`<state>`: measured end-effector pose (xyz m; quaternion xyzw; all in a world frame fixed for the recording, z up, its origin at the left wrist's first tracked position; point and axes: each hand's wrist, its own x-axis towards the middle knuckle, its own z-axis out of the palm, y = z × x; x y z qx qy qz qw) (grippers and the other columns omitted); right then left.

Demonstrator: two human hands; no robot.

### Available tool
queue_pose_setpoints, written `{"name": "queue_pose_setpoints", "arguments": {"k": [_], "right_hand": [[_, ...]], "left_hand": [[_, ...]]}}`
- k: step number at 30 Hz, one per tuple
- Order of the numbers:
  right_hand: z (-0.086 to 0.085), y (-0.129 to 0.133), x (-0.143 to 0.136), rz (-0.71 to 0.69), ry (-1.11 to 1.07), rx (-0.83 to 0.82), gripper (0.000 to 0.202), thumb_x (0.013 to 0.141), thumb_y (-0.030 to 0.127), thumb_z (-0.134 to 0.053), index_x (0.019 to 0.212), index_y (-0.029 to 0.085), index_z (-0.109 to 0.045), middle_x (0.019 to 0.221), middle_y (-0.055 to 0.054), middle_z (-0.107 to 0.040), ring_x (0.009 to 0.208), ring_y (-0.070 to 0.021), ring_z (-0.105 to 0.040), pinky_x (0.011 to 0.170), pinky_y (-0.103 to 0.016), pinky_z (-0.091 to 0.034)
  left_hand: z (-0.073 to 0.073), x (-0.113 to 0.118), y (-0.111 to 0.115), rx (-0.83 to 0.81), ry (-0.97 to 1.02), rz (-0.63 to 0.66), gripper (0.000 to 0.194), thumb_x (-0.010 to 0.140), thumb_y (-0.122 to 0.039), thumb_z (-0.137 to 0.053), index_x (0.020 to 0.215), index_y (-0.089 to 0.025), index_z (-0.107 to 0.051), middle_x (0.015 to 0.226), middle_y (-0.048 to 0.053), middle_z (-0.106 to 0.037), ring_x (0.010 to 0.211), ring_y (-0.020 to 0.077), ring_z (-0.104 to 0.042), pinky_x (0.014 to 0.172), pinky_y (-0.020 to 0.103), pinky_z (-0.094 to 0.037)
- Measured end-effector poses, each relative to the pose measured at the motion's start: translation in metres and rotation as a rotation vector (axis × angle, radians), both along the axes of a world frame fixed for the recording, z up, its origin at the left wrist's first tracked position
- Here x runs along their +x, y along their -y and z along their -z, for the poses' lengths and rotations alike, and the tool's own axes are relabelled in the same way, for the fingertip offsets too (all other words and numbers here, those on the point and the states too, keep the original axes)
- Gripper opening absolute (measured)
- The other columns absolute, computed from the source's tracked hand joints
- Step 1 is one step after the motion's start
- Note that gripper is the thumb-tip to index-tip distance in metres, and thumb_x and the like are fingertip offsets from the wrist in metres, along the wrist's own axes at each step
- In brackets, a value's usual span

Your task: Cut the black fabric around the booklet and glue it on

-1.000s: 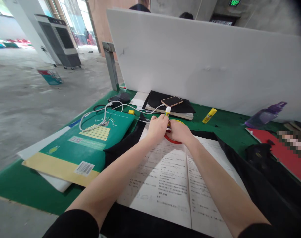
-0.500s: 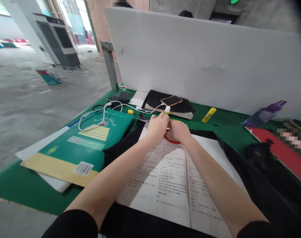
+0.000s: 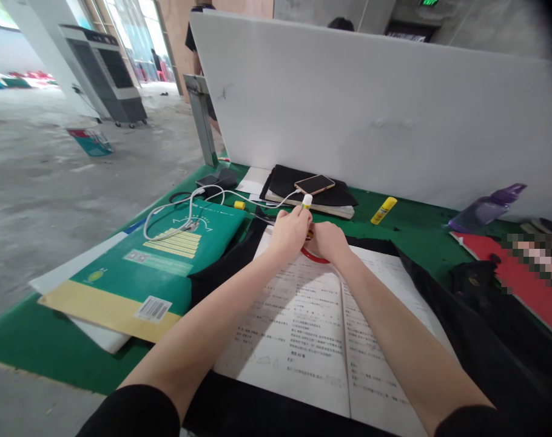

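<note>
My left hand [image 3: 290,232] is closed around a glue stick [image 3: 307,201], whose white end sticks up above the fingers. Right beside it, my right hand [image 3: 327,240] is closed too, its fingers curled against the left hand; what they grip is mostly hidden. A red curved thing [image 3: 316,257], like a scissor handle, shows under both hands. Below them lies an open printed book [image 3: 312,328] on black cloth. A yellow cap [image 3: 239,205] rests to the left, and a second yellow glue stick [image 3: 384,210] to the right.
A green workbook [image 3: 167,261] lies left with a white cable [image 3: 147,227] across it. Behind the hands, a phone [image 3: 315,184] sits on a black-covered book. A purple bottle [image 3: 485,209] and red folder [image 3: 526,279] are right. A white panel [image 3: 349,115] stands behind.
Both hands stay nearly in place, with the right fingers shifted slightly over the red curved thing. Behind the panel's left edge, a person has come further into view.
</note>
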<state>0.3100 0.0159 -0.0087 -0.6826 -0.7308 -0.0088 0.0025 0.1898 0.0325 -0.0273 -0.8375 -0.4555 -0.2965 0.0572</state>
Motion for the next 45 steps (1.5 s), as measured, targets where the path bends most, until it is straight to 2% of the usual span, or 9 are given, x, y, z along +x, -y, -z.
{"name": "queue_pose_setpoints", "arguments": {"k": [5,9,14,18,26,31,37,41,45], "right_hand": [[0.002,0.0,0.0,0.003,-0.015,0.018,0.035,0.076,0.05,-0.061,0.094,0.021,-0.068,0.086,-0.011,-0.07,0.08,-0.0244,-0.066,0.067,-0.029,-0.044],[0.004,-0.002,0.005,0.013,-0.065,0.1,0.039,0.077,0.059,-0.055,0.09,0.023,-0.065,0.083,-0.008,-0.069,0.078,-0.0234,-0.064,0.061,-0.028,-0.04],[0.004,-0.004,0.01,0.05,-0.128,0.156,0.036,0.077,0.056,-0.055,0.083,0.022,-0.061,0.083,-0.006,-0.069,0.078,-0.0222,-0.063,0.057,-0.026,-0.035],[0.003,-0.003,0.01,0.065,-0.165,0.173,0.032,0.076,0.054,-0.056,0.079,0.022,-0.057,0.082,-0.004,-0.068,0.076,-0.0213,-0.062,0.054,-0.027,-0.033],[0.0,-0.002,0.012,0.077,-0.217,0.183,0.034,0.077,0.056,-0.054,0.077,0.022,-0.055,0.078,-0.004,-0.066,0.073,-0.0206,-0.061,0.053,-0.027,-0.032],[-0.001,-0.003,0.013,0.103,-0.233,0.189,0.033,0.077,0.054,-0.056,0.08,0.021,-0.057,0.08,-0.005,-0.066,0.076,-0.021,-0.061,0.056,-0.027,-0.035],[-0.004,-0.003,0.017,0.104,-0.389,0.294,0.032,0.074,0.05,-0.059,0.088,0.021,-0.058,0.085,-0.005,-0.068,0.082,-0.0228,-0.062,0.062,-0.028,-0.04],[-0.012,-0.006,0.032,0.084,-0.541,0.42,0.03,0.077,0.042,-0.058,0.098,0.021,-0.057,0.095,-0.005,-0.069,0.086,-0.0224,-0.063,0.07,-0.03,-0.044],[-0.032,-0.009,0.063,0.05,-0.5,0.497,0.032,0.073,0.031,-0.062,0.103,0.021,-0.056,0.099,-0.005,-0.068,0.09,-0.0219,-0.062,0.075,-0.031,-0.045]], "left_hand": [[-0.005,0.0,0.0,-0.004,0.079,-0.01,0.023,0.097,-0.021,-0.034,0.09,-0.018,-0.055,0.094,0.004,-0.063,0.079,0.0169,-0.06,0.078,0.033,-0.036],[-0.021,-0.016,-0.007,0.007,0.201,-0.056,0.02,0.096,-0.022,-0.036,0.091,-0.02,-0.055,0.09,0.003,-0.067,0.082,0.017,-0.061,0.079,0.032,-0.037],[-0.045,-0.064,-0.031,-0.016,0.402,-0.228,0.014,0.091,-0.023,-0.044,0.092,-0.02,-0.058,0.08,0.002,-0.068,0.071,0.0157,-0.062,0.073,0.029,-0.042],[-0.052,-0.108,-0.049,-0.012,0.492,-0.332,0.018,0.088,-0.028,-0.045,0.091,-0.019,-0.06,0.078,0.002,-0.069,0.074,0.0163,-0.064,0.077,0.029,-0.045],[-0.059,-0.157,-0.047,-0.112,0.329,-0.634,0.023,0.084,-0.032,-0.047,0.099,-0.024,-0.063,0.1,0.005,-0.069,0.096,0.0235,-0.062,0.087,0.037,-0.043],[-0.061,-0.169,-0.043,-0.214,0.253,-0.774,0.03,0.083,-0.029,-0.047,0.107,-0.022,-0.062,0.108,0.01,-0.067,0.107,0.0317,-0.058,0.093,0.05,-0.041],[-0.058,-0.168,-0.043,-0.25,0.223,-0.762,0.039,0.082,-0.033,-0.049,0.117,-0.018,-0.06,0.14,0.016,-0.04,0.127,0.0403,-0.037,0.096,0.059,-0.038],[-0.068,-0.158,-0.041,-0.231,0.266,-0.707,0.04,0.084,-0.034,-0.047,0.121,-0.019,-0.056,0.136,0.017,-0.043,0.127,0.0383,-0.038,0.097,0.055,-0.041],[-0.08,-0.147,-0.035,-0.183,0.235,-0.681,0.041,0.085,-0.034,-0.047,0.124,-0.023,-0.052,0.125,0.014,-0.056,0.122,0.0373,-0.045,0.097,0.057,-0.038]]}}
